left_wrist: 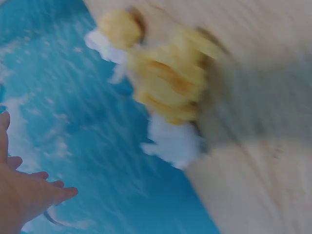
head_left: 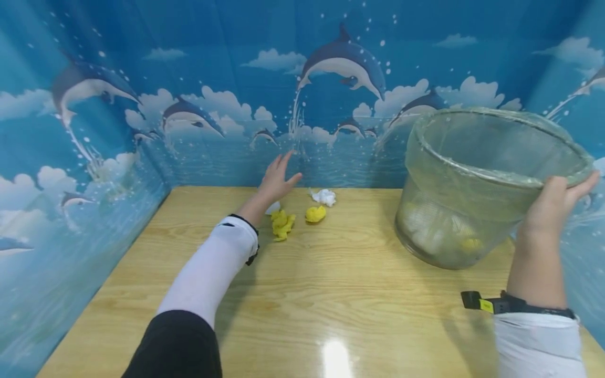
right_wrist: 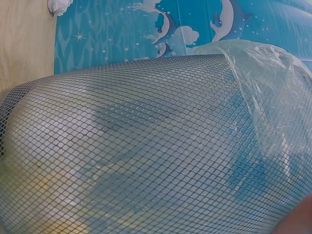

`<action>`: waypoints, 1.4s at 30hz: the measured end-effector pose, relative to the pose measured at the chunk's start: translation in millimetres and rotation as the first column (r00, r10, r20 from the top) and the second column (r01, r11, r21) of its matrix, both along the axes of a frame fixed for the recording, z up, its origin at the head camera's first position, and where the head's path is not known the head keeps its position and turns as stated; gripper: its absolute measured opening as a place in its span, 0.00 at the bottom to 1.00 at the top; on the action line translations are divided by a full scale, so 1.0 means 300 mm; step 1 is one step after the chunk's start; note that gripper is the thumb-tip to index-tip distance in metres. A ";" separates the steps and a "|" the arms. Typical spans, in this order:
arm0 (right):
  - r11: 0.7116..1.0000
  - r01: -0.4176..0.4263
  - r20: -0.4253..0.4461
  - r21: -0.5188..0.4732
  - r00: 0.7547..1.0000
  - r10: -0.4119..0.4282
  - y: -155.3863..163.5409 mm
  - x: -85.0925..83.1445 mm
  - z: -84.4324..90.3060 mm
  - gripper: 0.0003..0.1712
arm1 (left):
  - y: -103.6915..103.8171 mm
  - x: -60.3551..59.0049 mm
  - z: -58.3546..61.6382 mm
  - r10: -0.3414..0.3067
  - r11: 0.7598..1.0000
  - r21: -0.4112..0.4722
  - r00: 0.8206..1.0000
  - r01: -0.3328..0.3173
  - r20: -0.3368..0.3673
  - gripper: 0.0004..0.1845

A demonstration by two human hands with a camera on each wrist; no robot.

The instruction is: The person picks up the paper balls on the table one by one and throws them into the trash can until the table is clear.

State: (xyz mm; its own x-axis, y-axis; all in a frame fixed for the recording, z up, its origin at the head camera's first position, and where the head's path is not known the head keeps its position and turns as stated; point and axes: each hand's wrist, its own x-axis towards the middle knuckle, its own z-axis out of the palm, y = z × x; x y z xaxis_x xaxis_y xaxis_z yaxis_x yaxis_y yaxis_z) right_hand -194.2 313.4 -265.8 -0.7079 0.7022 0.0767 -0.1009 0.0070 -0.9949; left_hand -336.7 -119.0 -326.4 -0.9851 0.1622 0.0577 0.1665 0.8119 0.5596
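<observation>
Right hand tilts the bin, left hand hovers spread

The right hand (head_left: pixel 553 202) grips the near rim of the tilted mesh bin (head_left: pixel 472 178) at right; the left hand (head_left: pixel 276 181), fingers spread and empty, hangs above yellow (head_left: pixel 282 224) and white paper wads (head_left: pixel 324 197) at the far table edge (head_left: pixel 331 294).

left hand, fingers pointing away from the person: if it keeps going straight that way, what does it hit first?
Probably the dolphin-print back wall. The left hand is open, raised above the table, fingers aimed at that wall. The yellow paper wads and white paper wad lie lower, out of that line. Depth is unclear.
</observation>
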 end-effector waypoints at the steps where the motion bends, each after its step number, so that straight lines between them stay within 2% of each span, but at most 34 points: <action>1: 1.000 0.001 -0.002 -0.001 1.000 -0.001 0.000 -0.001 0.000 0.39 | -0.018 -0.001 -0.013 0.014 1.000 -0.001 1.000 -0.014 0.009 0.40; 9: 1.000 -0.009 0.009 -0.005 1.000 0.009 -0.001 -0.002 0.006 0.38 | -0.129 -0.017 -0.111 0.085 0.992 -0.100 0.994 -0.079 0.063 0.40; 19: 1.000 -0.014 -0.007 0.001 1.000 0.014 0.003 -0.012 0.001 0.38 | -0.186 -0.034 -0.204 0.135 0.985 -0.118 0.988 -0.126 0.071 0.41; 26: 1.000 -0.005 -0.023 -0.003 1.000 0.005 0.014 -0.018 -0.004 0.39 | -0.182 -0.028 -0.240 0.153 0.983 -0.118 0.982 -0.139 0.114 0.39; 33: 1.000 -0.006 -0.004 -0.008 1.000 0.006 0.009 -0.013 0.002 0.38 | -0.187 -0.037 -0.277 0.136 0.973 -0.201 0.985 -0.112 0.108 0.40; 42: 1.000 -0.013 0.021 -0.005 1.000 0.013 0.008 -0.010 0.001 0.38 | -0.187 -0.039 -0.306 0.118 0.972 -0.217 0.987 -0.093 0.107 0.40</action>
